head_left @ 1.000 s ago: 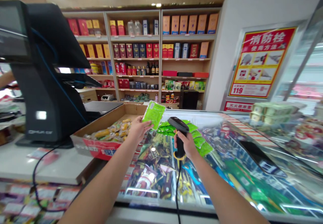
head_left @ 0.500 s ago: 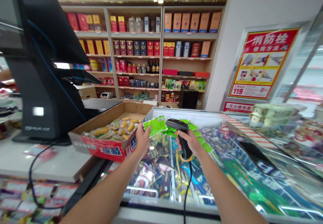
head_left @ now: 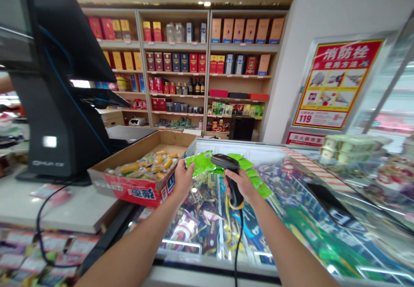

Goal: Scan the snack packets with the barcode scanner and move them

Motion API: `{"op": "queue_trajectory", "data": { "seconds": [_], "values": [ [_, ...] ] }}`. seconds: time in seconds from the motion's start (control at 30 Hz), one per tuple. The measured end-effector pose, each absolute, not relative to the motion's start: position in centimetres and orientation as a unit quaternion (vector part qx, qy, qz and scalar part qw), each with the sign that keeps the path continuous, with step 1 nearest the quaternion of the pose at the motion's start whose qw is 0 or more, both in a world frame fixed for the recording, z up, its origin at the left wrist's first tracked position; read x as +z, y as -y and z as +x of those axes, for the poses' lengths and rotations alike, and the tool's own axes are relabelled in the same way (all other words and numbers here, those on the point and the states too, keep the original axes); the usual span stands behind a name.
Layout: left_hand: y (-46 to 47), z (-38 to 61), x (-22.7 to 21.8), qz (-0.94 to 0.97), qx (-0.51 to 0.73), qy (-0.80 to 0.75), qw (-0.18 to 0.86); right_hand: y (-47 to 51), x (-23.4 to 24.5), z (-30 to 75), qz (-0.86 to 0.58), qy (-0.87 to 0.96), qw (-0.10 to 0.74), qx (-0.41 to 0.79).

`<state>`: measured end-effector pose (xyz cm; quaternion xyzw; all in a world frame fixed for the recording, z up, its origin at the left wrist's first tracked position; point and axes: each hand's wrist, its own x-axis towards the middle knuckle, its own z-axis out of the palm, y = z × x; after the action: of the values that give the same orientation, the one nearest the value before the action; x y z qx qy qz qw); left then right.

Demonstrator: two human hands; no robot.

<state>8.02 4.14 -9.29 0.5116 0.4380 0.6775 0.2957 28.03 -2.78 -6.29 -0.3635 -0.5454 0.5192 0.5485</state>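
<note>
My left hand (head_left: 184, 177) pinches the near edge of a bright green packet (head_left: 199, 163), held over the glass-topped freezer (head_left: 274, 148). Wrapped round the grip of a black barcode scanner (head_left: 225, 162) is my right hand (head_left: 239, 183). The scanner's head points left at the packet's right end, close to it; whether they touch I cannot tell. A cable runs down from its yellow-ringed base. Several more green packets (head_left: 255, 180) lie fanned out on the glass behind and to the right of the scanner, partly hidden by it.
An open cardboard box (head_left: 142, 194) of wrapped yellow snacks stands left of my left hand. A black checkout terminal (head_left: 61, 106) rises at far left. On the glass at right lies a dark phone (head_left: 331, 203), with egg cartons (head_left: 352, 147) behind. Shelves (head_left: 176, 73) of boxes line the back wall.
The scanner and my right hand have shifted slightly left and down. The green packet in my left hand has tilted a little and moved slightly. Both grips stay the same.
</note>
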Motion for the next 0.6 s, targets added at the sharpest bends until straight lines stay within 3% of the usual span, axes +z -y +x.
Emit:
{"op": "queue_trajectory", "data": {
  "seconds": [0.33,0.6],
  "values": [
    [-6.3,10.9,-7.8,0.398,0.641,-0.437,0.49,1.4,-5.7,30.2,-0.342,0.398,0.721,0.453],
    [-10.6,17.4,-5.0,0.461,0.57,-0.515,0.445,1.2,-5.0,31.7,-0.309,0.326,0.806,0.386]
  ]
}}
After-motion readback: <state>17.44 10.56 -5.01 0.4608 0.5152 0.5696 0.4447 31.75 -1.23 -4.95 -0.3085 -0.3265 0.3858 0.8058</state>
